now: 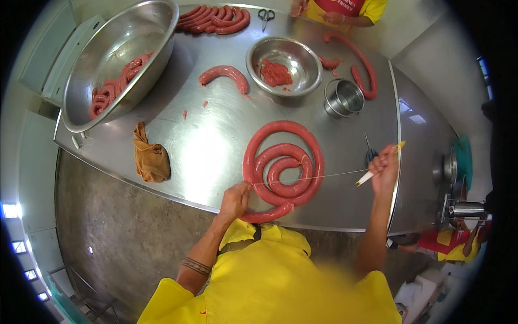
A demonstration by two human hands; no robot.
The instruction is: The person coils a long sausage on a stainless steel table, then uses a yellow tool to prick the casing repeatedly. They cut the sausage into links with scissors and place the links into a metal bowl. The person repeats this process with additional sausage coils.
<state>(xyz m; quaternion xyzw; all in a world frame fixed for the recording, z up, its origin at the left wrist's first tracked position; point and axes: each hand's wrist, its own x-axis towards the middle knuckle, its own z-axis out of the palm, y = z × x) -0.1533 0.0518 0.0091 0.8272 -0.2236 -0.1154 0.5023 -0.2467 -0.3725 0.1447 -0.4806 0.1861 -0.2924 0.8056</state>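
Steel table (216, 146): stainless and shiny, it is carrying everything named below and serving as the landmark.
Coiled sausage (283, 164): a red spiral is lying flat near the table's front edge, its loose tail running out toward that edge.
Left hand (236, 198): it is resting at the table's front edge with fingers curled closed, pinching the string and touching the coil's outer ring by the tail.
String (329, 175): thin and pale, it is stretching taut across the coil from one hand to the other.
Right hand (385, 168): it is hovering over the table's right edge with fingers closed around the string and a pale stick-like piece with a yellow tip; what that piece is I cannot tell.
Scissors (369, 154): a dark pair is lying on the table just beside the right hand.
Brown cloth (150, 156): it is sitting bunched up toward the table's front left.
Large bowl (116, 54): tilted at the table's far left, it is holding red sausage links.
Small bowl (283, 65): it is standing at the table's middle back, holding red mince.
Metal cup (344, 98): it is standing just right of the small bowl.
Another person (345, 11): in red and yellow, they are working at the table's far side.
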